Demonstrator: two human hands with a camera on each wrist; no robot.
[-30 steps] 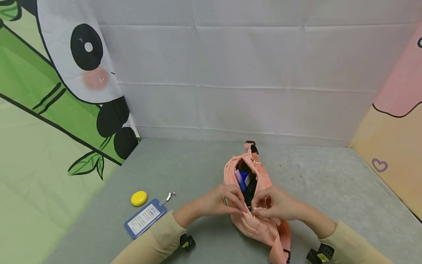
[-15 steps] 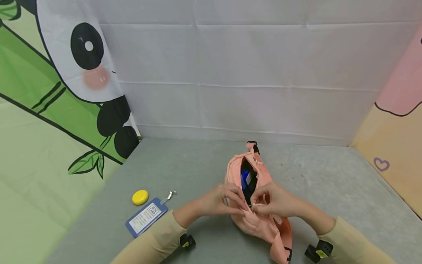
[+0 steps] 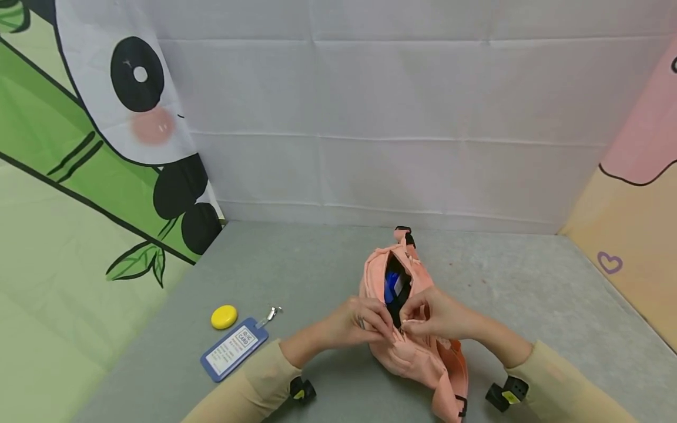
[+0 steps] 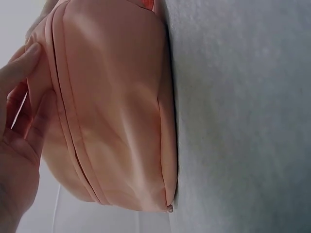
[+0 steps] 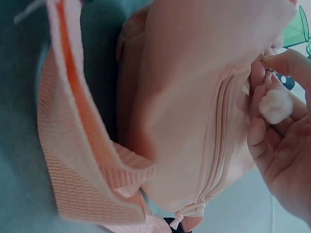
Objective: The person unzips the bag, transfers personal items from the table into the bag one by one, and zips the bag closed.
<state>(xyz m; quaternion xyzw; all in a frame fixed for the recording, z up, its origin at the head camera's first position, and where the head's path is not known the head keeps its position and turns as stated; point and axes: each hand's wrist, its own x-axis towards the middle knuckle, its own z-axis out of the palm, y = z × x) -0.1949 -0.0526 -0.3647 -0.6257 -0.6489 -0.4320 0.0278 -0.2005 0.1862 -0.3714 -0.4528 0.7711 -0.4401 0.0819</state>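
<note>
One pink bag (image 3: 412, 361) lying on one grey table (image 3: 307, 258)

You are working at the one bag, which is lying right of centre, lengthwise toward the back. Your two hands are meeting at the near end of its gaping slot: the left hand (image 3: 362, 320) is pinching the fabric edge between thumb and fingers, while the right hand (image 3: 439, 314) is pinching one zipper pull (image 5: 270, 71). One white fluffy ball (image 5: 276, 106) is hanging beside the right palm. Inside the bag, blue contents (image 3: 392, 286) are showing; their number you cannot tell. One black buckle (image 3: 409, 239) is sitting at the far end, and one webbing strap (image 5: 73, 160) is looping beside the bag.

To the left, one yellow disc (image 3: 224, 317) is resting near one blue card holder (image 3: 234, 350), which is bearing one metal clip (image 3: 272, 313). Two black devices (image 3: 302, 390) are riding at your wrists, one on each.

The mottled grey tabletop is carrying a few small brown specks toward the right. Behind it, one creased white cloth (image 3: 396, 106) is hanging; a green cartoon print (image 3: 53, 247) is covering the left side, and a pink-and-cream panel (image 3: 634, 223) with one purple heart outline (image 3: 610, 263) is standing at right.
</note>
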